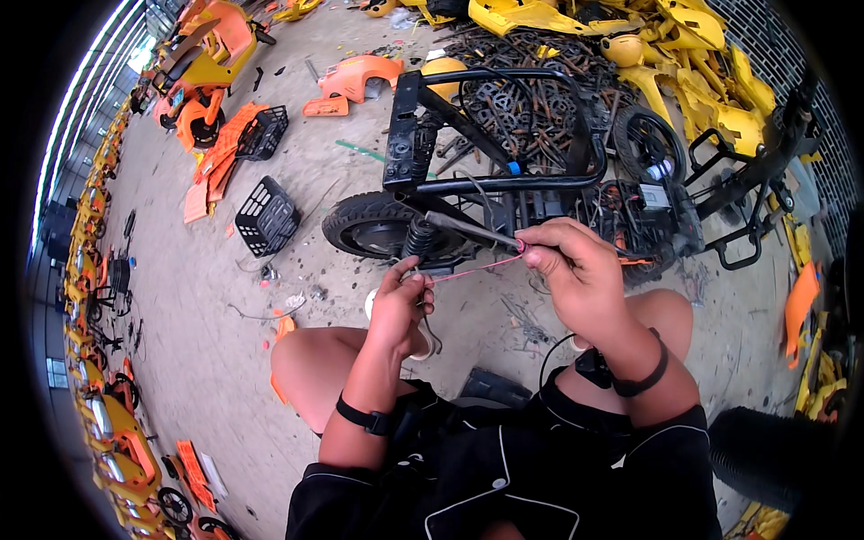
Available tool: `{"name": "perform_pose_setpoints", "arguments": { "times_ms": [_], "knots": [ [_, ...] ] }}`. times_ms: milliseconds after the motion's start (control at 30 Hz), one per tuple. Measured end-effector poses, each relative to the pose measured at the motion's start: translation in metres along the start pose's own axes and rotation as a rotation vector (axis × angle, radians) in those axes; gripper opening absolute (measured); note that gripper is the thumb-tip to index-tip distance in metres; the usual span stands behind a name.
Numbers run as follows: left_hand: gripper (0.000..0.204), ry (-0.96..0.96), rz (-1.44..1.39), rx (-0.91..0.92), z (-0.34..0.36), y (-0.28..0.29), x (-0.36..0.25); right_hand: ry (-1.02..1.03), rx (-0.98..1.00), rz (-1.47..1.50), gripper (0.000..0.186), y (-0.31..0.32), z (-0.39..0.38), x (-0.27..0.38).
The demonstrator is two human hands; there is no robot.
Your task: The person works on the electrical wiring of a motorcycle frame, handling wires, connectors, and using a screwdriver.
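A thin pinkish-red wire (pixel 477 269) stretches between my two hands, low in front of a stripped scooter frame (pixel 540 183). My left hand (pixel 399 304) is closed on the wire's left part, and a darker cable hangs below its fingers. Thumb and forefinger of my right hand (pixel 576 274) pinch the wire's other end. They meet the tip of a grey tube-like length (pixel 468 229); whether this is a cable sleeve or a frame part I cannot tell. Behind the left hand are a coil spring (pixel 418 241) and the black-tyred wheel (pixel 346 232).
Black plastic baskets (pixel 267 216) and orange panels (pixel 360 77) lie on the concrete floor to the left. Beyond the frame rises a heap of rusty metal parts (pixel 513 108). Yellow body panels (pixel 693 85) pile up at the far right. Scooters (pixel 126 450) line the left side.
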State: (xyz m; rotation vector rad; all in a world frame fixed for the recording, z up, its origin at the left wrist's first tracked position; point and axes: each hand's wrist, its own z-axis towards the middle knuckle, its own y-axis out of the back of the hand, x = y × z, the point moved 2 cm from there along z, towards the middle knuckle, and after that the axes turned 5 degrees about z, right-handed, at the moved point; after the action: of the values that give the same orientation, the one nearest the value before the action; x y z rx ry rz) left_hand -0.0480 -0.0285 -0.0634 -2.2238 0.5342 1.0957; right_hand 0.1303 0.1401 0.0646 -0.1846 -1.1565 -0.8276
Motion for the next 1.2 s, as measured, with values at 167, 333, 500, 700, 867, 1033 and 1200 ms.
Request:
{"name": "perform_pose_setpoints", "arguments": {
  "times_ms": [167, 333, 500, 700, 867, 1033, 1200],
  "knots": [
    [0.042, 0.009, -0.004, 0.059, -0.007, -0.008, -0.002, -0.331, -0.03, 0.344, 0.011, -0.004, -0.006, -0.007],
    [0.039, 0.029, -0.037, 0.011, -0.011, -0.003, -0.005, -0.472, 0.151, 0.367, 0.015, 0.0, -0.006, -0.004],
    [0.037, 0.029, -0.044, 0.015, -0.01, -0.002, -0.007, -0.293, 0.094, 0.375, 0.024, -0.007, -0.008, -0.006],
    [0.037, 0.033, -0.027, 0.062, -0.012, -0.005, -0.006, -0.391, 0.064, 0.469, 0.02, -0.007, -0.004, -0.011],
    [0.036, 0.037, -0.016, 0.104, -0.014, -0.012, -0.005, -0.374, 0.079, 0.358, 0.015, -0.008, -0.006, -0.021],
    [0.035, 0.041, -0.01, 0.121, -0.017, -0.012, -0.002, -0.535, 0.09, 0.587, 0.016, -0.013, -0.003, -0.018],
    [0.033, 0.032, -0.044, 0.129, -0.015, -0.006, -0.004, -0.526, 0.109, 0.541, 0.02, -0.016, -0.003, -0.013]
  ]
}}
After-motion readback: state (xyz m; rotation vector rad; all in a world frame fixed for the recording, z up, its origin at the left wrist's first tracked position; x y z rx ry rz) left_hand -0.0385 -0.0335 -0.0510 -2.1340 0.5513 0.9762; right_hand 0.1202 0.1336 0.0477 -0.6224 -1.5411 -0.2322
